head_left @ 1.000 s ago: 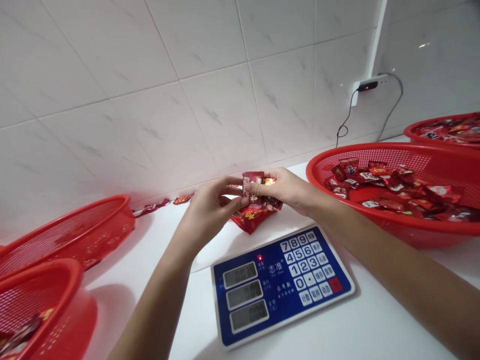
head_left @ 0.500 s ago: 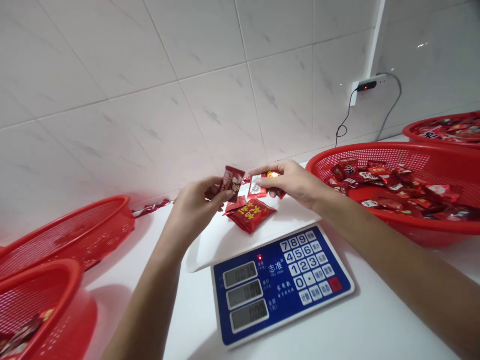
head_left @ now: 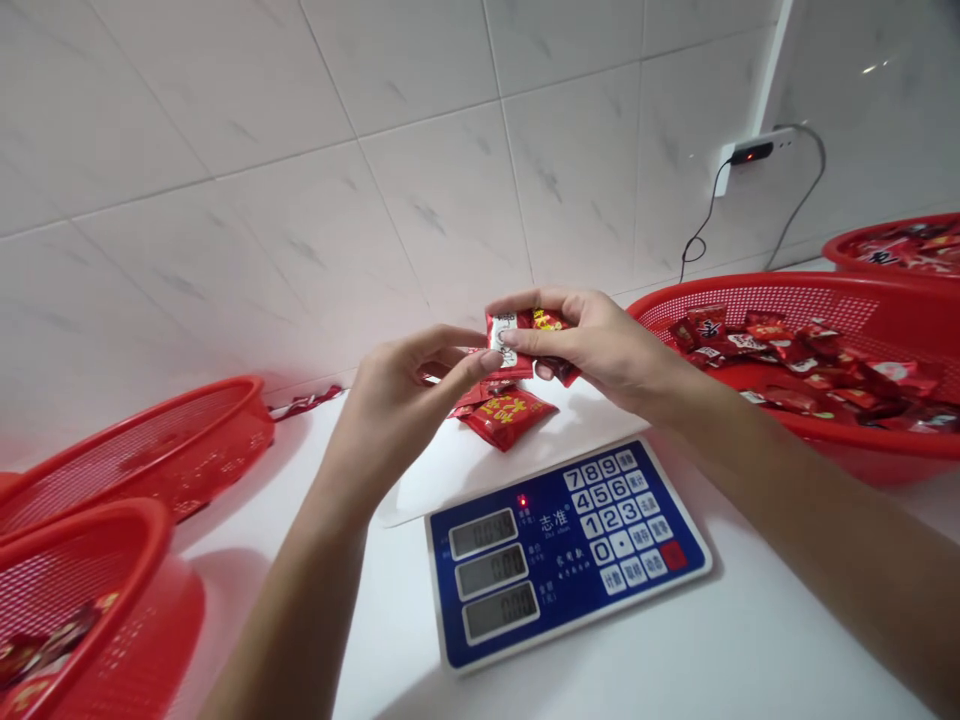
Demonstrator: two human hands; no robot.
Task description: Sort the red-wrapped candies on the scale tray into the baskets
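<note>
My right hand is closed above the scale, holding a red-and-white candy packet between thumb and fingers. A second red packet with yellow print is tucked in the same hand. My left hand reaches the red-and-white packet's left edge, its thumb against the lower corner and its fingertips partly hidden behind. Below the hands, a larger red packet with yellow characters lies on the white pan of the scale, with other red packets partly covered beside it. The scale's blue panel has lit digits, too faint to read surely.
A red perforated basket of wrapped candies stands at the right, another behind it. Two more red baskets, one farther back and one nearer, stand at the left. Loose wrappers lie by the tiled wall.
The dark red packet has left my left hand and now lies out of clear sight. That hand has moved right to the red-and-white packet in my right hand. The scale's top reading has changed.
</note>
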